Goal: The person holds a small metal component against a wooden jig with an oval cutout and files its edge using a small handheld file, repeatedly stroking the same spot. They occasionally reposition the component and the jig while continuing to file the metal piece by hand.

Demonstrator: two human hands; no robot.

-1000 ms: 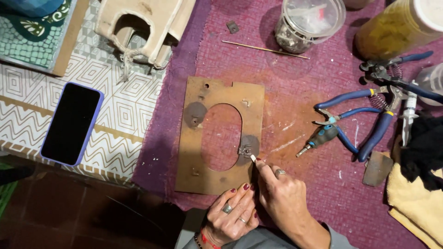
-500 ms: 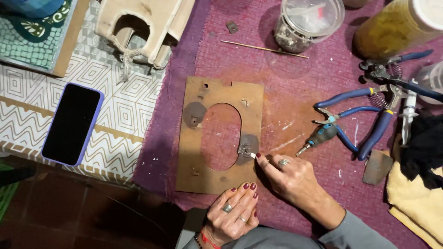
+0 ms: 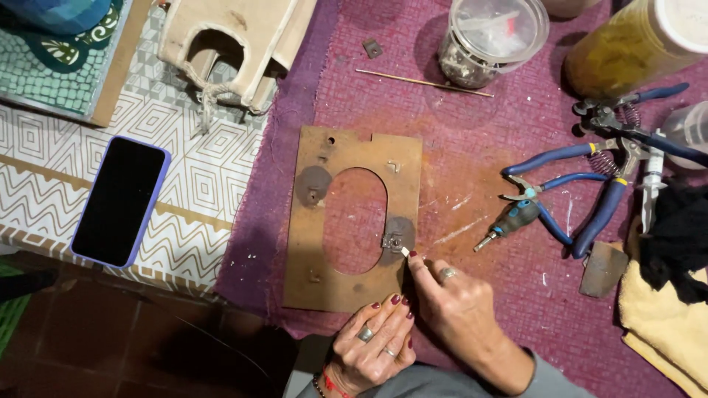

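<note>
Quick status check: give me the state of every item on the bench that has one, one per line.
Wooden plate: flat on the purple cloth, oval hole open.
Small metal clip: on the plate by the hole's edge.
Right hand: fingertips pinching a small piece at the clip.
Left hand: resting at the plate's near edge.
Phone: face up, screen dark.
Clear jar: upright.
Blue pliers: lying flat, handles apart.
</note>
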